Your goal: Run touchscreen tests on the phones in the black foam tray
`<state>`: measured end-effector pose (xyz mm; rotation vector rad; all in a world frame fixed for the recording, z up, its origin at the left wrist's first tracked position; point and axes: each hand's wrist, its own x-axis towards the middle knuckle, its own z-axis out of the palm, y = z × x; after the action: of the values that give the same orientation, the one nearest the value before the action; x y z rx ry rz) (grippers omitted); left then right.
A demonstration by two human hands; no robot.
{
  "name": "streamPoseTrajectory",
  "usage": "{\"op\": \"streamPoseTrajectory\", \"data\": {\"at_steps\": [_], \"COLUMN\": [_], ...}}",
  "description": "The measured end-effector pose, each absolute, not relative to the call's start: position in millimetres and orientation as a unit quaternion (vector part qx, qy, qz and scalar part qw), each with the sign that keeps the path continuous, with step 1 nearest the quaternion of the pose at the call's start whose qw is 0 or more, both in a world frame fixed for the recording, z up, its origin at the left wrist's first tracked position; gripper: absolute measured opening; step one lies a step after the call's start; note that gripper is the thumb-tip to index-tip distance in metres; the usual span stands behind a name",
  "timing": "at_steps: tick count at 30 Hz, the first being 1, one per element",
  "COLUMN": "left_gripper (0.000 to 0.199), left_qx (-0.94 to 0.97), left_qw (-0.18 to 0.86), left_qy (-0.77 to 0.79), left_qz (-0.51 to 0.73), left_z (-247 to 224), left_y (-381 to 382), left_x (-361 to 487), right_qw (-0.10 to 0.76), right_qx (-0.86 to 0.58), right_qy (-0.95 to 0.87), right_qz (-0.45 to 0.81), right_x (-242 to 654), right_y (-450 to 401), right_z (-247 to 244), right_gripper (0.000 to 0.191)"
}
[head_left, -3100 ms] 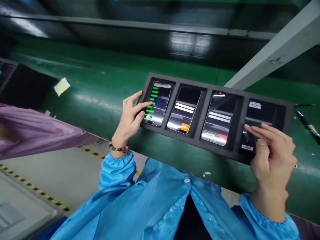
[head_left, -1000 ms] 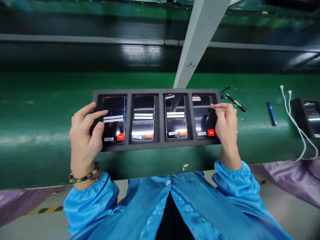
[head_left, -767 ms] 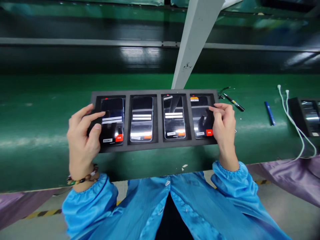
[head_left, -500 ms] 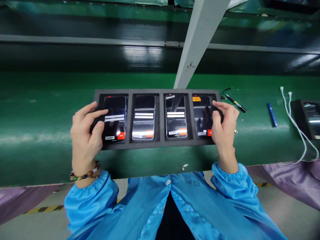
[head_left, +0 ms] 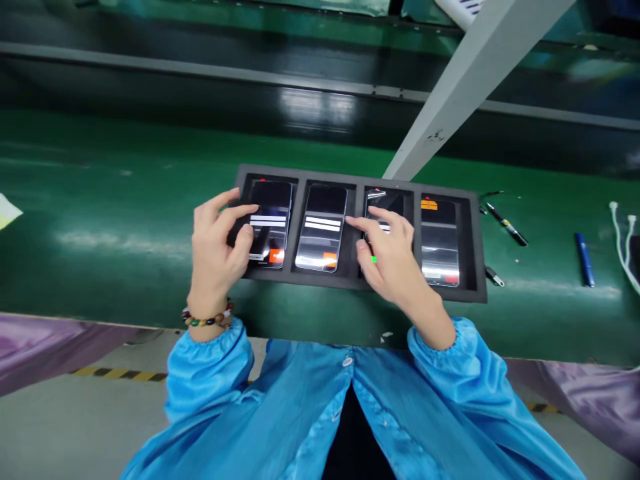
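A dark foam tray [head_left: 479, 247] lies on the green bench with several phones in its compartments. My left hand [head_left: 216, 243] is at the tray's left end, fingers apart, the index fingertip at the left edge of the leftmost phone [head_left: 273, 230]. My right hand [head_left: 393, 257] spreads over the third phone [head_left: 387, 199] and hides most of it; a small green patch shows on its screen. One right fingertip reaches the right edge of the second phone [head_left: 321, 230]. On the rightmost phone [head_left: 440, 240] are an orange band and a red patch.
A grey post [head_left: 450, 100] rises behind the tray. Right of the tray lie a black pen [head_left: 507, 225], a small metal-ended piece [head_left: 494, 276], a blue pen [head_left: 585, 260] and a white cable [head_left: 620, 240]. Purple-sleeved people sit at both sides.
My right hand has left the tray's right end and moved left over the third phone. My left hand stays by the leftmost phone. The view has shifted and tilted.
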<state>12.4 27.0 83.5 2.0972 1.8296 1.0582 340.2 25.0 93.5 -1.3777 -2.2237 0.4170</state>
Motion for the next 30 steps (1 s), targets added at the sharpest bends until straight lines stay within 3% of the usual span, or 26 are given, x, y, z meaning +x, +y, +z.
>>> {"op": "streamPoseTrajectory", "data": {"at_steps": [6,12,20,30], "left_gripper": [0.032,0.03,0.034,0.035], "left_qx": [0.718,0.726,0.707,0.705], "left_qw": [0.081,0.08,0.089,0.061], "left_qy": [0.598,0.599,0.624,0.625], "left_qz": [0.346,0.328,0.32,0.331], "left_z": [77.1,75.1,80.2,84.4], "left_y": [27.5,30.2,27.2,27.7], "left_x": [8.7,7.9,9.4,13.9], "right_qw": [0.212,0.286,0.275,0.347], "right_qx": [-0.466,-0.568,-0.602,-0.677], "right_qy": [-0.844,-0.761,-0.739,-0.647], "right_qz": [0.16,0.127,0.123,0.056], "right_x": [308.5,367.4,387.6,461.4], "right_y": [35.5,21.8,9.4,13.8], "right_z": [97.8,96.9,86.9,90.6], "right_gripper": [0.045,0.04,0.038,0.033]}}
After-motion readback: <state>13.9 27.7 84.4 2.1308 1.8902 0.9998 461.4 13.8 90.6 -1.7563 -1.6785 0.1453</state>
